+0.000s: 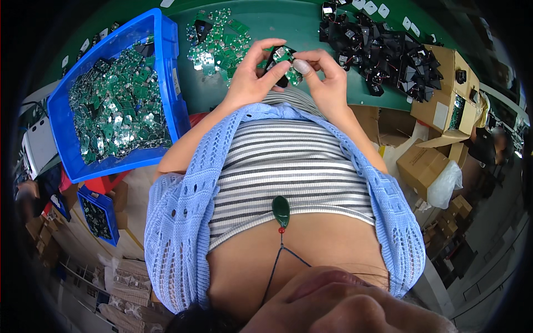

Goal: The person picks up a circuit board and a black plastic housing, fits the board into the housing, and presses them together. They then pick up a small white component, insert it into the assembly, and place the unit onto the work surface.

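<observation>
Over the near part of the green work table [277, 22], my left hand [251, 77] grips a small black plastic housing [282, 81]. A green circuit board [283, 54] with silvery parts sits at the housing, its thumb lying across it. My right hand [328, 79] has thumb and forefinger pinched at the board's right edge. Whether the board is fully inside the housing I cannot tell, as the fingers cover part of both. Just left of my hands lies a loose spread of green circuit boards [230, 40], with one black piece among them.
A blue bin [168, 61] heaped with green circuit boards stands at the left. Black housings [383, 47] are piled at the right, beside an open cardboard box [436, 91]. Lower left is a smaller blue bin [111, 227]; another carton [422, 166] stands lower right.
</observation>
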Available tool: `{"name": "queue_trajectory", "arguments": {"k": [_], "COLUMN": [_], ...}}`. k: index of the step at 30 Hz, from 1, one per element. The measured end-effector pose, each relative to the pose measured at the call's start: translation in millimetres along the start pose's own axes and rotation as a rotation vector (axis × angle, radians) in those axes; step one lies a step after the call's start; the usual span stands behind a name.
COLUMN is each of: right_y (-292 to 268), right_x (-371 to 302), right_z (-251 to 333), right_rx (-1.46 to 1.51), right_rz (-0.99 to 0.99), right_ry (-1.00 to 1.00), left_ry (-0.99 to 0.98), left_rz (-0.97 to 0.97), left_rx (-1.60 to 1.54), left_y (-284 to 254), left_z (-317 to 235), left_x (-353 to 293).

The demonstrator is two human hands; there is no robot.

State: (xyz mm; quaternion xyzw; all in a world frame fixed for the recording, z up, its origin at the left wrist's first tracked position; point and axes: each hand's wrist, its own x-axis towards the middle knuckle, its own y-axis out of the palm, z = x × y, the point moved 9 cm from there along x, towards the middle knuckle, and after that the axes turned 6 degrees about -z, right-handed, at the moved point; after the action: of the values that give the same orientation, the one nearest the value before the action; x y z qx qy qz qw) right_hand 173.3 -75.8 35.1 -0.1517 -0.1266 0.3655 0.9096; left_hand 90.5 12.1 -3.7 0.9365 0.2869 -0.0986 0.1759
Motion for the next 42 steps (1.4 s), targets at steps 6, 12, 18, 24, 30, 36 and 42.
{"name": "queue_trajectory", "arguments": {"k": [6,12,18,24,30,36,42], "right_y": [5.1,-0.8,-1.9,6.4,12.7,10.7,7.5], "right_x": [2.1,4.4,7.3,8.9,9.8,18.4,25.1], "right_z": [-24.8,-10.9,31.8,-7.8,-11.9,-13.1,34.0], "right_rx": [0.295,0.26,0.035,0.132,0.297,0.361,-0.287], "right_rz": [-0.09,-0.256,-0.169,-0.099,-0.112,-0.166,-0.033], "right_ry": [0.263,0.002,-0.363,-0.002,0.023,-0.02,-0.334], "left_ry": [0.187,0.213,0.029,0.059,0.067,0.297,0.117], "left_rz": [-0.109,-0.193,-0.159,-0.163,-0.149,-0.131,-0.171], "left_rx": [0.127,0.195,0.047,-0.062,-0.018,0.138,0.003], "left_y": [-12.2,-17.3,-14.1,-13.9,-9.9,-12.1,-17.1], "left_z": [-4.4,-6.3,5.4,-7.7,-7.2,-21.4,-21.0], "left_x": [4.9,8.9,10.6,8.2,5.9,9.8,4.0]}}
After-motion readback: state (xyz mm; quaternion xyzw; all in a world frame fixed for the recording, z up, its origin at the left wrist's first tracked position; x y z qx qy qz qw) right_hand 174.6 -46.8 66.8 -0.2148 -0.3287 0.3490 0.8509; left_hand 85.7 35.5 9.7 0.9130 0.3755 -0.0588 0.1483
